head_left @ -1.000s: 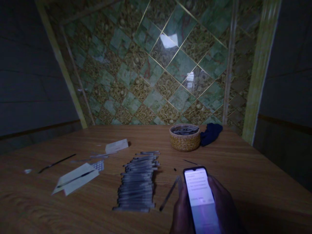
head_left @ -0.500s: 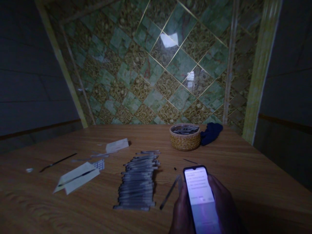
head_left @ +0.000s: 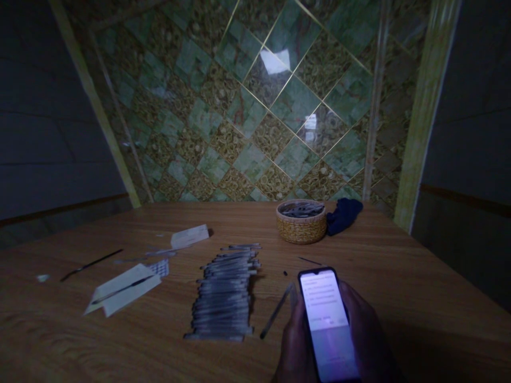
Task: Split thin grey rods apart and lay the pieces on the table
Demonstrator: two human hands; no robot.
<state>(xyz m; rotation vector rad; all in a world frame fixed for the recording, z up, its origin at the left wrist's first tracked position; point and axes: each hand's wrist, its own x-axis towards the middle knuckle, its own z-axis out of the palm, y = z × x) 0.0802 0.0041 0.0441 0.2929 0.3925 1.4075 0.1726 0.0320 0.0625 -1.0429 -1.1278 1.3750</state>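
A lit smartphone (head_left: 328, 319) is held upright between both hands at the lower right. My left hand (head_left: 294, 348) grips its left edge, with the thumb along the side. On the other edge, my right hand (head_left: 365, 332) is closed around the phone, its lower part lost in shadow. The screen shows lines of text above a greyish lower half, too blurred to read. Just left of my left hand lies a pen (head_left: 275, 313) with a clear barrel. Further left, a long stack of pens (head_left: 221, 298) lies side by side on the wooden table (head_left: 131, 351).
A woven basket (head_left: 301, 229) full of pens stands at the back, beside a dark blue cloth (head_left: 344, 215). To the left lie a folded paper (head_left: 131, 298) with a thin dark stick on it, a white box (head_left: 190, 236) and a slim black tool (head_left: 91, 264). A tiled wall (head_left: 255, 133) rises behind.
The whole view has shifted very slightly, with things sitting a little further left and higher. Both hands still hold the phone in the same way.
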